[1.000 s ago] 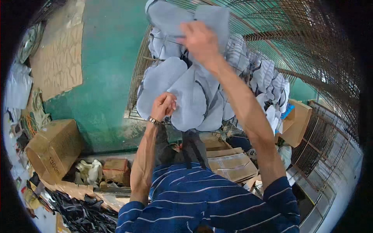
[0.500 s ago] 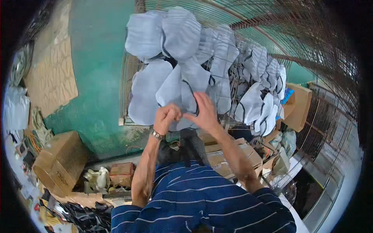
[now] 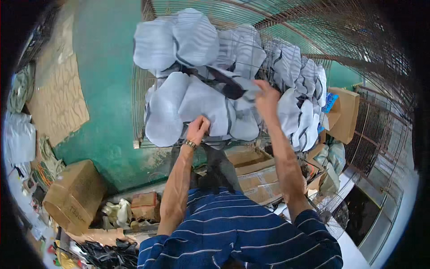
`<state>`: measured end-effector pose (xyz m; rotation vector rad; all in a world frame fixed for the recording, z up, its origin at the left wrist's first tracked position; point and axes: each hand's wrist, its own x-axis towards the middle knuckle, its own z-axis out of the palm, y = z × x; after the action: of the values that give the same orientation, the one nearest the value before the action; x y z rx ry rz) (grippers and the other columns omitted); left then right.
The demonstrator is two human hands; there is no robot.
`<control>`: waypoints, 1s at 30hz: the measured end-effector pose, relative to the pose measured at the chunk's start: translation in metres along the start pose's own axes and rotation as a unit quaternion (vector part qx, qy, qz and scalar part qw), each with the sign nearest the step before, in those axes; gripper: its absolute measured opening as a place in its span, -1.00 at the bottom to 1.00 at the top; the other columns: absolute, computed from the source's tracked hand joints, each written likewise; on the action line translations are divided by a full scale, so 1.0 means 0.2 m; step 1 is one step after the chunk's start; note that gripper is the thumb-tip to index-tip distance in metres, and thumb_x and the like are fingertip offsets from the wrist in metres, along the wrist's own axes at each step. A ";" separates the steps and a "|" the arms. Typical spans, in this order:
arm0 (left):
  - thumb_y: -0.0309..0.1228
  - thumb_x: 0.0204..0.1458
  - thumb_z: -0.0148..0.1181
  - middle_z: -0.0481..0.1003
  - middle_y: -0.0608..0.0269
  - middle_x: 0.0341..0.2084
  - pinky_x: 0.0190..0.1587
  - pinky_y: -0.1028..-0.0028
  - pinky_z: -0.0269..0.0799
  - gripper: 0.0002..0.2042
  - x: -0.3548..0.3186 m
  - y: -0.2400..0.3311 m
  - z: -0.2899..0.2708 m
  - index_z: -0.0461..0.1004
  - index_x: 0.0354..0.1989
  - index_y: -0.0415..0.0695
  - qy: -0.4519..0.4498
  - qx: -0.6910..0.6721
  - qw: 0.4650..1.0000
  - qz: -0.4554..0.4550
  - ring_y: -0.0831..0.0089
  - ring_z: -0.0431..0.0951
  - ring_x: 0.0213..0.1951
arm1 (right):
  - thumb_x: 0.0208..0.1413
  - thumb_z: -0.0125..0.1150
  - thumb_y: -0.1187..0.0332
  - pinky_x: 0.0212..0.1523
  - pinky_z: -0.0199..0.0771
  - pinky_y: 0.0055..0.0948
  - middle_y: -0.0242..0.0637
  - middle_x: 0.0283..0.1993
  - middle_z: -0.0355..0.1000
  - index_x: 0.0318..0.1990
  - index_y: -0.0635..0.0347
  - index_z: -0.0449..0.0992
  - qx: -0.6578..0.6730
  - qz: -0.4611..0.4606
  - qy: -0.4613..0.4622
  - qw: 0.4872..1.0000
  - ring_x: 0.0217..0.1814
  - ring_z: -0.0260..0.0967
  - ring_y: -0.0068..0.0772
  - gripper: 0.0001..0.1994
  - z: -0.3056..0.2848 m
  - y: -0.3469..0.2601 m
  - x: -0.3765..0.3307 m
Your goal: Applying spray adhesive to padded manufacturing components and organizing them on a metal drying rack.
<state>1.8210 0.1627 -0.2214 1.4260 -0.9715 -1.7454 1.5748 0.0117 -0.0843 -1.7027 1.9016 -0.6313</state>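
Light grey, rounded fabric-like pieces [image 3: 163, 110] with dark edges lie in overlapping stacks on a wire rack. My right hand [image 3: 267, 101] is closed on the end of one grey piece [image 3: 244, 83], lifted and tilted so that its dark underside shows; the hand is slightly blurred. At the front edge of the rack, my left hand [image 3: 198, 130] has its fingers curled against another grey piece [image 3: 208, 107]. Its fingertips are partly hidden, and they seem to pinch that piece. A wristwatch [image 3: 191, 144] is on my left wrist.
Wire grids [image 3: 340, 36] rise at the far right. An open cardboard box [image 3: 345, 114] stands right of the stacks, and a flattened carton [image 3: 260, 184] lies below my right forearm. At the lower left is another cardboard box [image 3: 74, 197]. A fan [image 3: 329, 210] sits near my right elbow.
My hands have moved apart. The right one went right and away from me, raising a grey piece off the stack; the left one shifted slightly right at the front edge.
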 end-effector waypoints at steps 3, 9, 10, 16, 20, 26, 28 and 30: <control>-0.03 0.21 0.19 0.51 0.22 -0.57 -0.33 0.35 0.42 -0.58 -0.17 -0.27 -0.24 0.48 -0.32 -0.22 0.041 0.091 0.994 -0.051 0.47 0.50 -0.46 | 0.04 0.17 0.45 -0.01 0.58 -0.22 -0.13 -0.11 0.67 -0.01 0.07 0.67 -0.085 0.000 0.044 0.995 -0.08 0.64 -0.09 -0.66 -0.34 -0.11 0.31; 0.00 0.26 0.15 0.45 0.31 -0.62 -0.45 0.40 0.35 -0.58 -0.23 0.00 -0.17 0.47 -0.34 -0.19 -0.008 0.043 0.997 -0.059 0.52 0.42 -0.54 | 0.04 0.26 0.42 -0.02 0.57 -0.18 0.00 -0.10 0.64 0.03 0.16 0.64 -0.186 -0.130 -0.076 0.971 -0.02 0.61 0.03 -0.65 -0.60 -0.30 0.68; 0.02 0.28 0.14 0.44 0.34 -0.63 -0.49 0.44 0.31 -0.57 -0.24 0.03 -0.18 0.48 -0.34 -0.16 -0.028 0.006 0.995 -0.093 0.55 0.39 -0.56 | 0.08 0.27 0.44 -0.07 0.56 -0.23 -0.06 -0.13 0.65 0.05 0.18 0.63 -0.199 -0.128 -0.068 0.969 -0.11 0.61 -0.09 -0.66 -0.59 -0.32 0.70; -0.07 0.29 0.21 0.49 0.39 -0.53 -0.48 0.56 0.36 -0.68 -0.16 0.45 -0.15 0.51 -0.23 -0.11 -0.015 -0.145 0.989 -0.034 0.58 0.48 -0.50 | 0.11 0.32 0.37 -0.16 0.56 -0.28 -0.03 -0.19 0.64 0.04 0.28 0.62 -0.118 -0.028 -0.101 0.987 -0.26 0.60 -0.24 -0.66 -0.49 -0.27 0.66; -0.18 0.04 0.45 0.56 0.27 -0.30 -0.16 0.38 0.51 -0.66 0.11 0.77 0.08 0.53 -0.15 -0.10 -0.066 0.065 0.972 0.218 0.38 0.60 -0.22 | 0.07 0.35 0.25 -0.23 0.59 -0.22 0.10 -0.19 0.64 0.02 0.38 0.61 -0.060 -0.057 -0.052 0.995 -0.35 0.64 -0.12 -0.58 -0.47 -0.22 0.56; 0.12 0.06 0.31 0.59 0.14 -0.23 -0.01 0.14 0.46 -0.53 0.34 0.36 0.37 0.56 -0.18 -0.07 -0.126 0.313 0.884 0.324 0.06 0.60 -0.15 | 0.11 0.31 0.29 -0.21 0.57 -0.15 0.06 -0.37 0.58 -0.03 0.35 0.62 -0.091 -0.027 -0.045 0.994 -0.33 0.59 -0.01 -0.66 -0.53 -0.31 0.64; 0.22 0.06 0.24 0.60 0.13 -0.26 0.05 0.11 0.41 -0.46 0.37 0.21 0.36 0.56 -0.18 -0.07 -0.193 0.361 0.894 0.182 0.03 0.60 -0.13 | 0.14 0.30 0.32 -0.23 0.53 -0.14 -0.01 -0.37 0.58 0.01 0.28 0.61 -0.214 -0.122 0.013 0.969 -0.32 0.57 -0.05 -0.67 -0.72 -0.34 0.84; 0.21 0.06 0.27 0.60 0.12 -0.32 -0.05 0.13 0.45 -0.47 0.37 0.20 0.40 0.53 -0.21 -0.07 -0.214 0.311 0.913 0.154 0.04 0.61 -0.18 | 0.13 0.29 0.37 -0.14 0.56 -0.13 -0.02 -0.20 0.63 0.06 0.20 0.61 -0.304 -0.203 0.009 0.931 -0.17 0.60 0.04 -0.67 -0.96 -0.42 1.04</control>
<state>1.7311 0.0903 -0.2128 1.1520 -2.0132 -1.6018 1.4968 -0.2032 0.1023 -2.5270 1.8843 -0.1922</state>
